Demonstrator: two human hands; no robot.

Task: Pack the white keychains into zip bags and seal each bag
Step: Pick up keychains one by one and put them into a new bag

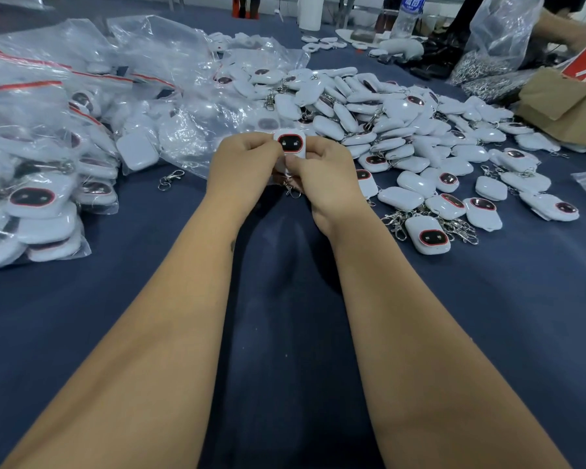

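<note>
Table (285, 333) covered in dark blue cloth. Left hand (244, 167) and right hand (325, 177) both in narrow grip, pinching one white keychain (290, 143) upright, above table centre. Loose keychain pile (403, 130) right; filled zip bags (48, 147) left.

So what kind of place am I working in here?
Most likely a small packing or assembly workshop. A loose heap of white keychains covers the blue-clothed table, filled zip bags are stacked on the left, and a cardboard box sits at the right edge.
</note>
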